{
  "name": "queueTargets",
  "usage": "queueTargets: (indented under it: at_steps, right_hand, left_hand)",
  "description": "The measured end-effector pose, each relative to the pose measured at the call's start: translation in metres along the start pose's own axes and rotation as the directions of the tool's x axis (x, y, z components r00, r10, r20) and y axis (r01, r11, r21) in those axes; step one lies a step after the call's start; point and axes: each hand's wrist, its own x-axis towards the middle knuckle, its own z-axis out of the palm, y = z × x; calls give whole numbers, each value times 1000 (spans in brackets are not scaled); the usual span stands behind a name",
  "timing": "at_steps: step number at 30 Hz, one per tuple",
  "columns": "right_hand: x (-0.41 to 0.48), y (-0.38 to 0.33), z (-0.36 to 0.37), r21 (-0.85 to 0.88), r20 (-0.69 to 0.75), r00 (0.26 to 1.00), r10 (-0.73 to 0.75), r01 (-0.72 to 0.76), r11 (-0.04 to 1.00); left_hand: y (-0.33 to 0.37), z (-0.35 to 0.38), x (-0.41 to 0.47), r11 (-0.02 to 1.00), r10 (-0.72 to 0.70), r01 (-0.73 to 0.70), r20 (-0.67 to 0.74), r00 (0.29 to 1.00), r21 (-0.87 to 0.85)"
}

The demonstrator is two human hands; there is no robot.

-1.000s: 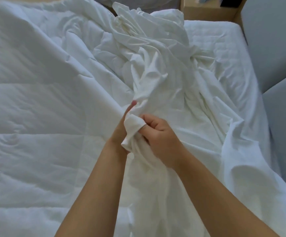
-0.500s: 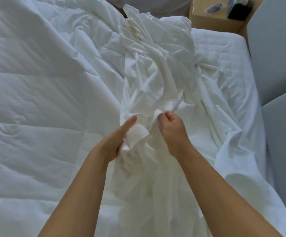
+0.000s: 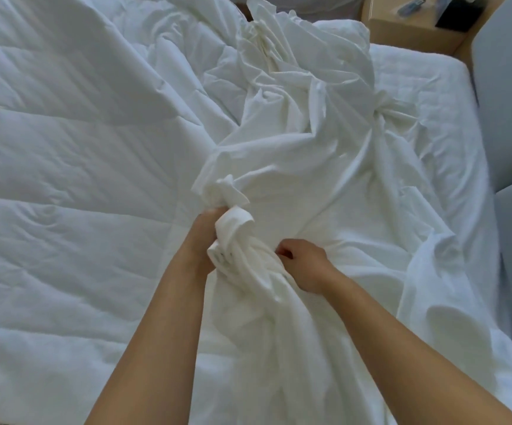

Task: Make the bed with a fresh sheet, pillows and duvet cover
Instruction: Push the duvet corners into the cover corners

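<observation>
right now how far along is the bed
Early. Done: the quilt lies spread on the left. In hand: the left hand and right hand grip a bunched white sheet. Left: the sheet is crumpled, the mattress shows bare, no pillows in view.

A bedroom, with the look of a hotel or guest room. A wide bed (image 3: pixel 426 96) fills nearly the whole view, its quilted mattress top bare at the far right corner. A puffy white duvet (image 3: pixel 64 148) stitched in broad panels is spread over the left side, and a crumpled white sheet (image 3: pixel 309 133) is heaped along the middle. Beyond the far corner stands a light wooden bedside table (image 3: pixel 408 32) carrying a black box (image 3: pixel 457 16) and a small item too blurred to name. Grey padded panels (image 3: pixel 509 102) run along the bed's right edge
</observation>
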Motion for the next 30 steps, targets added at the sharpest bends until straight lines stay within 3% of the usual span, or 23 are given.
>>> queueTargets:
  at_steps: [1, 4, 7, 10, 13, 16, 17, 18, 20, 21, 23, 24, 25, 27, 28, 30]
  right_hand:
    - [3, 4, 11, -130, -44, 999, 17, -23, 991]
    - [12, 7, 29, -62, -277, 960, 41, -61, 996]
    - [25, 16, 23, -73, -318, 943, 93, -122, 990]
    - [33, 23, 25, -161, -321, 941, 107, -165, 973]
    - [34, 23, 20, 33, -440, 891, 114, -111, 993]
    - [24, 3, 6, 291, -575, 804, 150, 29, 956]
    - [19, -11, 0, 384, -599, 783, 164, 101, 918]
    - [12, -29, -6, 474, -594, 788, 161, 181, 862]
    - [-3, -73, -14, 643, -502, 865, 0, 373, 669]
    - [-8, -95, -14, 706, -433, 892, -132, 427, 565]
    - [-12, -127, -13, 758, -303, 898, -319, 430, 490]
    - [-12, -135, -13, 747, -267, 897, -353, 424, 512]
    - [-11, -136, -13, 731, -261, 897, -358, 426, 534]
    - [-7, -117, -11, 648, -324, 899, -294, 438, 623]
    - [-4, -98, -9, 548, -384, 896, -224, 416, 726]
    - [2, -54, -3, 240, -382, 917, -113, 217, 946]
  left_hand:
    - [-1, 1, -3, 997, -3, 3, -8, 1000, 77]
    - [-6, -8, -6, 973, -10, 23, -59, 998, 230]
    - [1, -16, -6, 987, -35, 40, -34, 999, 159]
    - [-2, -26, -1, 995, -80, 75, 79, 994, 60]
    - [-9, -33, 2, 996, -67, 62, 70, 995, 65]
    - [-11, -30, 5, 993, -80, 82, -28, 996, 79]
    - [-12, -28, 6, 986, -72, 83, -77, 994, 148]
    - [-11, -27, 7, 936, -67, 115, -151, 986, 334]
    - [-6, -38, -1, 710, 44, 165, -277, 960, 685]
    - [2, -44, -8, 697, 115, 64, -199, 973, 714]
    - [11, -52, -21, 841, 189, -262, 196, 962, 474]
    - [12, -52, -31, 879, 220, -342, 354, 909, 332]
    - [9, -49, -38, 902, 247, -355, 379, 892, 246]
    - [9, -44, -37, 947, 268, -288, 141, 953, 145]
    - [11, -44, -34, 964, 254, -251, -20, 967, 86]
    - [17, -53, -21, 967, 211, -242, -287, 934, -80]
